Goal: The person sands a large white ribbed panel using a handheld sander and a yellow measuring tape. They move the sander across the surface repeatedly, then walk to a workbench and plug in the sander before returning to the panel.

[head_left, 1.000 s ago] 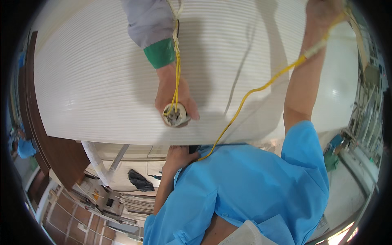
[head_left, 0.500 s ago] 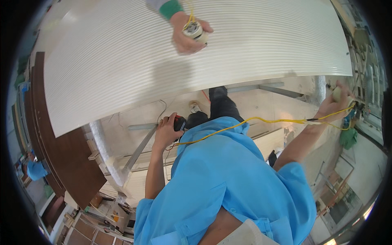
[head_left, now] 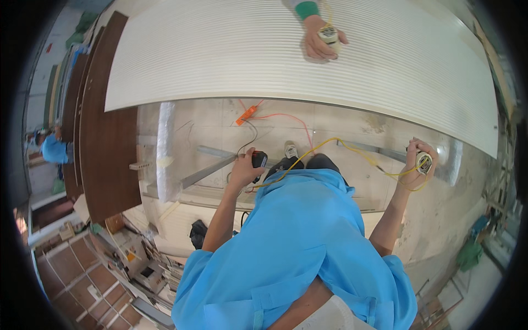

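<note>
One black box (head_left: 259, 159) clamped in left hand (head_left: 244, 170), round pale tool (head_left: 423, 163) clasped in right hand (head_left: 413, 156); yellow cord (head_left: 330, 139) between; white panel (head_left: 247, 60) far.

Black tool (head_left: 259, 159) — plastic, ribbed panel (head_left: 231, 60) — glossy

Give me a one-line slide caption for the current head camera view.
Right hand holding a yellow-wired round device, left hand gripping a black object, beside a ribbed white panel.
</note>
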A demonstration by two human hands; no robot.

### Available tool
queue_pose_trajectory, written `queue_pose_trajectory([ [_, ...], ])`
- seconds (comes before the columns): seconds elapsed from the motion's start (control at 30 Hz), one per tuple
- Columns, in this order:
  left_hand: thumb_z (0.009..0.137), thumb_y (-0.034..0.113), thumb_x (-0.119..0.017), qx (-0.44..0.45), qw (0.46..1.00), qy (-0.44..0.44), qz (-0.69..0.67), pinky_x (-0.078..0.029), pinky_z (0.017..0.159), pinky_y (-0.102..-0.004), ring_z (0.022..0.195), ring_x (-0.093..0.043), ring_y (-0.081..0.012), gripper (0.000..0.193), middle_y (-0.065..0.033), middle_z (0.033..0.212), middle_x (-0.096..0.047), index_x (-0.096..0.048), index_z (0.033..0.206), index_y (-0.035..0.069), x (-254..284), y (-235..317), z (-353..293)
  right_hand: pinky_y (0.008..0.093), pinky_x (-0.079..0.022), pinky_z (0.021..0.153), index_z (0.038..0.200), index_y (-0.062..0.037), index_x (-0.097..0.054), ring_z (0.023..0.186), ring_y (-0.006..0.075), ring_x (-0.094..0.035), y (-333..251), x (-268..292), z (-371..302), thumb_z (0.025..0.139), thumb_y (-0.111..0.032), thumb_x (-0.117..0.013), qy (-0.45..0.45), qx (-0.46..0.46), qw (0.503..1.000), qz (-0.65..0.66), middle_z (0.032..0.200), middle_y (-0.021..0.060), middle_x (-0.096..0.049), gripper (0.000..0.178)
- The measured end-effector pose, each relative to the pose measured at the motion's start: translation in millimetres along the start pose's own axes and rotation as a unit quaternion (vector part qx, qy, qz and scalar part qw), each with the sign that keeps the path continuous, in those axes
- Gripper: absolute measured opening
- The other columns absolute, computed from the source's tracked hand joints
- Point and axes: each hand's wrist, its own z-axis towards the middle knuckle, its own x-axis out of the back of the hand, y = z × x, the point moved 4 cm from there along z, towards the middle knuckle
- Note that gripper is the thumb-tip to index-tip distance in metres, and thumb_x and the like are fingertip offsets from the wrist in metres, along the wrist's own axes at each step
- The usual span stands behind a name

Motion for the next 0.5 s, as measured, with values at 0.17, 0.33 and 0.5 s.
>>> queue_pose_trajectory([
  [0.17,0.076,0.039,-0.083,0.013,1.000,0.014,0.020,-0.051,0.106,-0.0529,0.123,-0.060,-0.0488,0.096,-0.0304,0.133,-0.061,-0.044,0.158,0.009,-36.9,2.1,-28.6,0.0403,-0.057,0.091,0.108,-0.0026,-0.060,0.093,0.0260,-0.070,-15.7,-19.5,-7.9,0.087,0.007,-0.078,-0.126,0.121,0.984,0.042,0.099,0.0154,-0.071,0.029],
  [0.33,0.075,0.035,-0.086,0.020,0.999,-0.002,0.025,-0.052,0.104,-0.0526,0.123,-0.062,-0.0466,0.095,-0.0298,0.130,-0.063,-0.046,0.157,0.009,-71.5,22.2,-60.5,0.0456,-0.058,0.089,0.110,-0.0014,-0.059,0.089,0.0303,-0.069,-26.4,-11.3,-0.4,0.088,0.007,-0.077,-0.173,0.221,0.958,0.058,0.097,0.0173,-0.071,0.030],
  [0.5,0.075,0.036,-0.083,0.036,0.999,-0.003,0.015,-0.052,0.105,-0.0519,0.121,-0.063,-0.0470,0.094,-0.0302,0.129,-0.064,-0.047,0.157,0.009,-93.1,31.2,-88.6,0.0490,-0.059,0.088,0.111,-0.0006,-0.059,0.089,0.0326,-0.069,-22.5,0.6,5.5,0.088,0.006,-0.077,-0.197,0.252,0.945,0.063,0.097,0.0182,-0.071,0.029],
])
